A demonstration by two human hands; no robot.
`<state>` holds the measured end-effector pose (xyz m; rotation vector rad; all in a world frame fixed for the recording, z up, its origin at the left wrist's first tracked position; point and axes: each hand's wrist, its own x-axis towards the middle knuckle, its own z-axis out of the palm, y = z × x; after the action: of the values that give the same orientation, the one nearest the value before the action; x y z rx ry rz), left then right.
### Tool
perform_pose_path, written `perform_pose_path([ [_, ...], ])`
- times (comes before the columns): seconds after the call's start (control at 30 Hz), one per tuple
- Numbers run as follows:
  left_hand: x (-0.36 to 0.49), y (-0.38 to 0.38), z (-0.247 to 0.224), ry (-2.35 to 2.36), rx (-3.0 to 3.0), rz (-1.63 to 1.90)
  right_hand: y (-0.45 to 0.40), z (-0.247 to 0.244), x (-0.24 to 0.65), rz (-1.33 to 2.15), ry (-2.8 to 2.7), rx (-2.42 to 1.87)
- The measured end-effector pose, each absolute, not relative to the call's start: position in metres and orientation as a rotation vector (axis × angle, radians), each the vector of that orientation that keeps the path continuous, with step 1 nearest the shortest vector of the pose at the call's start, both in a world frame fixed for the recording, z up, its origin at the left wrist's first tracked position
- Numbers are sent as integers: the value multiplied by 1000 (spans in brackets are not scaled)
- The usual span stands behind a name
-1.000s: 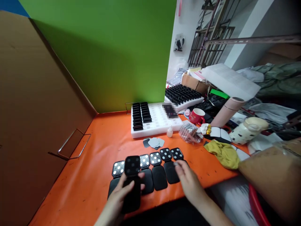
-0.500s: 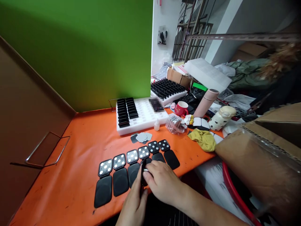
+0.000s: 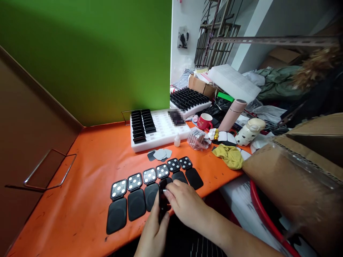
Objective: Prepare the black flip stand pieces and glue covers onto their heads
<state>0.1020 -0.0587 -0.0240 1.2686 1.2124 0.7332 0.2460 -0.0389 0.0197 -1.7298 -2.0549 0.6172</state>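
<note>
Hands meet at the orange table's (image 3: 88,167) near edge: left hand (image 3: 152,232) and right hand (image 3: 183,205) both grip a black case (image 3: 162,200) held edge-on, beside the case row (image 3: 150,189); bare room lies left.

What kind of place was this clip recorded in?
Probably a small assembly or packing workshop. Identical open black cases lie in a row on an orange table, white trays hold more black parts, and cardboard boxes and clutter crowd the bench.

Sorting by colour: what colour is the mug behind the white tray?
Red mug with white inside, in the head view.
</note>
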Motion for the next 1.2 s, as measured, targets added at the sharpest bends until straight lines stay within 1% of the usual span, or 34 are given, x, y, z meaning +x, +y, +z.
perform_pose_path([
  [0.13,101,-59,-32,1171,1466,705,-41,23,245,562,-2124,-1736],
  [0.3,101,-60,-27,1147,1427,691,-39,27,249,645,-2131,-1628],
  [0.53,104,-58,-28,1113,1380,657,-37,9,243,738,-1985,-1480],
  [0.7,112,-55,-19,1170,1208,733,-43,11,240,696,-1984,-1655],
  [0.93,108,-54,-31,1144,1370,679,-42,18,251,592,-2106,-1697],
  [1.1,108,-54,-29,1153,1127,700,-38,10,254,492,-2121,-1739],
  [1.2,106,-52,-17,1061,781,645,-38,11,254,631,-2011,-1711],
])
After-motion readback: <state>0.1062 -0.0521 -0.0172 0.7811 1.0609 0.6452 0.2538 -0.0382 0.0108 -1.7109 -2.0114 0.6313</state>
